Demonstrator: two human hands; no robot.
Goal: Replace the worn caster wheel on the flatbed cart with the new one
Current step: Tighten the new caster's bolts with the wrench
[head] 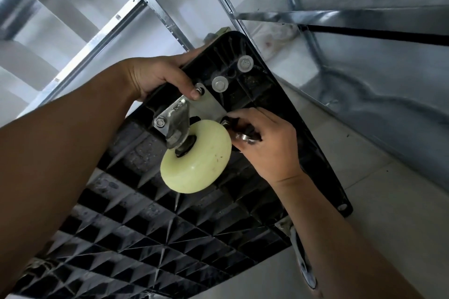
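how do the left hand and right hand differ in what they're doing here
The left hand grips the edge of the cart, thumb by a bolt on the mounting plate; the right hand curls round a small metal tool at the plate's lower corner. The left hand sits above the cream wheel, the right hand beside it. Both are at the same caster on the cart's ribbed underside.

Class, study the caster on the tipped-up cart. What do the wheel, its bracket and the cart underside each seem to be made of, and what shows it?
Wheel: probably hard plastic or polyurethane; cream, smooth, soft sheen, faint scuffs.
Bracket: metal, likely plated steel; grey, dull gleam, hex bolt head.
Cart underside: moulded black plastic; matte, dusty, ribbed in a grid.
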